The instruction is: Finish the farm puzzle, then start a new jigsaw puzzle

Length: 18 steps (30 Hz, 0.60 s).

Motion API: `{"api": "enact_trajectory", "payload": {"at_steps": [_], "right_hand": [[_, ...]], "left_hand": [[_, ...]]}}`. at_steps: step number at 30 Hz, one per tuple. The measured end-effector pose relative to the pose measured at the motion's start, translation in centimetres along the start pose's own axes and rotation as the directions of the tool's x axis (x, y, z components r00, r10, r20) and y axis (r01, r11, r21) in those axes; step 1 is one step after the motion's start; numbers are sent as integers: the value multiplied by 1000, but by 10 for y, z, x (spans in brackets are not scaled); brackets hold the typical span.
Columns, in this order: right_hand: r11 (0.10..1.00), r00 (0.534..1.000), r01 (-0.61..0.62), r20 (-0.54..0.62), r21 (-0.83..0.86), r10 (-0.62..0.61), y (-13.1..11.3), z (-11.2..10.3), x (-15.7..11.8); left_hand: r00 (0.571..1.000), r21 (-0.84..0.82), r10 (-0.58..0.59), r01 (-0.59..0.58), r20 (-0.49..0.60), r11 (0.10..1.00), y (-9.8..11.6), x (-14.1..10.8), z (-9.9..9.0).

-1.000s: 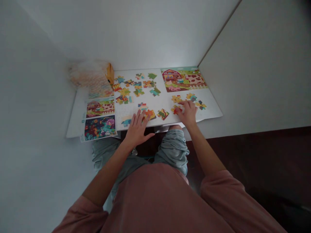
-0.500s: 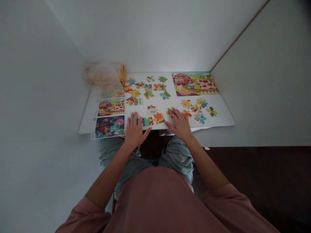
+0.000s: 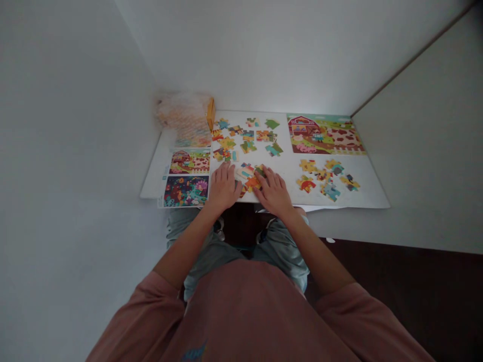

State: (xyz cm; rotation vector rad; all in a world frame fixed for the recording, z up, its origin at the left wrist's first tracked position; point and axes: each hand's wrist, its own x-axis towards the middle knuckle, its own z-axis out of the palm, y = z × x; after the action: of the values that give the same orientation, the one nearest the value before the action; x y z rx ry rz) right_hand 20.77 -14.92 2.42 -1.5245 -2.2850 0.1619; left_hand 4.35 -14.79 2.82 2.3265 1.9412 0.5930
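The left hand is laid open on the white worktop, its fingers spread and its fingertips just beside a small cluster of cardboard jigsaw pieces. The right hand is held relaxed over the same cluster, with its fingers resting on an orange piece and an olive-green piece; neither hand is clenched, but whether either piece is gripped cannot be told. The cluster is partly hidden by the hands and is placed close to the near edge of the worktop, so that the work in hand is judged to be the fitting of these pieces together. Any further move is judged to call for the pieces to be kept back from that edge. Two further groups of loose pieces are set out, one towards the back and one to the right, below a farm picture card. Bare white surface is left between the cluster and the right group, where pieces can be slid. Less room is found to the left, where two smaller picture cards lie, and a clear plastic bag and an orange box are placed at the back.
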Motion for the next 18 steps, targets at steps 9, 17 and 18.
{"api": "enact_trajectory", "payload": {"at_steps": [9,17,18], "right_hand": [[998,998,-17,-52,68,21,-1,1,3],[995,997,-23,-76,94,30,1,2,3],[995,996,-27,-77,99,35,0,2,3]], "left_hand": [[976,20,-180,184,-123,983,-54,50,3],[975,-152,-202,187,-90,971,-72,60,9],[976,-183,-192,171,-100,968,-71,60,8]]}}
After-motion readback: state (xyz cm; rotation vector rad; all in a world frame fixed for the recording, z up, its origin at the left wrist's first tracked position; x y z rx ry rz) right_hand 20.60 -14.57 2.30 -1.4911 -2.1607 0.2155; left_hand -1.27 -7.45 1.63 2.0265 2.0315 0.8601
